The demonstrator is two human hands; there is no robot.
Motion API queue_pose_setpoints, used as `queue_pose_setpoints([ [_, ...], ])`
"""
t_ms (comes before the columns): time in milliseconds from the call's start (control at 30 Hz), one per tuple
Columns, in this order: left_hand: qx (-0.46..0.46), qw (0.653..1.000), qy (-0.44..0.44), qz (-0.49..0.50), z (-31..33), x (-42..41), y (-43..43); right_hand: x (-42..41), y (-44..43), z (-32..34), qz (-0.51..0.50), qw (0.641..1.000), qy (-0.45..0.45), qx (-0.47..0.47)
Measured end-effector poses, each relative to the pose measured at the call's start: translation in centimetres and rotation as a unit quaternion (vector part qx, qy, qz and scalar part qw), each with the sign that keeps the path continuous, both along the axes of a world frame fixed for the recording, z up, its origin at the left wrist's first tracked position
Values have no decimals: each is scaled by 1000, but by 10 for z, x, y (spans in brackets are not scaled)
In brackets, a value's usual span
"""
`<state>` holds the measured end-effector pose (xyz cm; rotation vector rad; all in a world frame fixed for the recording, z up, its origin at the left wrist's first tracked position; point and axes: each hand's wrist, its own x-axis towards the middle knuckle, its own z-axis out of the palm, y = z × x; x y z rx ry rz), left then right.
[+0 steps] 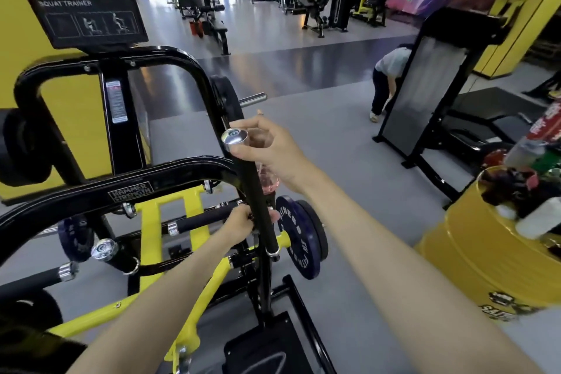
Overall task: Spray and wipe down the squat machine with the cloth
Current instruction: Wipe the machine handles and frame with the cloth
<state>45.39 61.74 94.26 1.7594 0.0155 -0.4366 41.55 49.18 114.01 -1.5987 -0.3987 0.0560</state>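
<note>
The squat machine (170,191) has a black and yellow frame and fills the left and centre of the view. A long black foam-covered handle (256,200) with a chrome end cap (234,139) rises in front of me. My right hand (274,150) grips a clear spray bottle (268,184) with pink liquid just behind the top of that handle. My left hand (238,223) is curled round the handle lower down. I cannot make out a cloth in it.
A blue weight plate (299,237) hangs on the machine just right of the handle. A yellow drum (473,255) with bottles on top stands at the right. A person (387,79) bends over beside another black machine (425,91) ahead on the grey floor.
</note>
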Motion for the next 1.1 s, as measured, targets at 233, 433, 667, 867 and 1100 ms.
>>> queue_pose_setpoints([
  [233,-74,989,125,22,-27,-3,-18,0,1,0,12,1000,12,11],
  [433,28,983,160,86,-64,-3,-15,0,1,1,11,1000,23,13],
  [667,6,975,195,110,-75,-9,-14,1,2,0,19,999,31,26],
  [867,-18,983,159,94,-36,0,-19,2,2,-2,24,999,28,35],
  [1100,14,997,68,21,2,-6,3,5,2,-4,29,999,22,33],
])
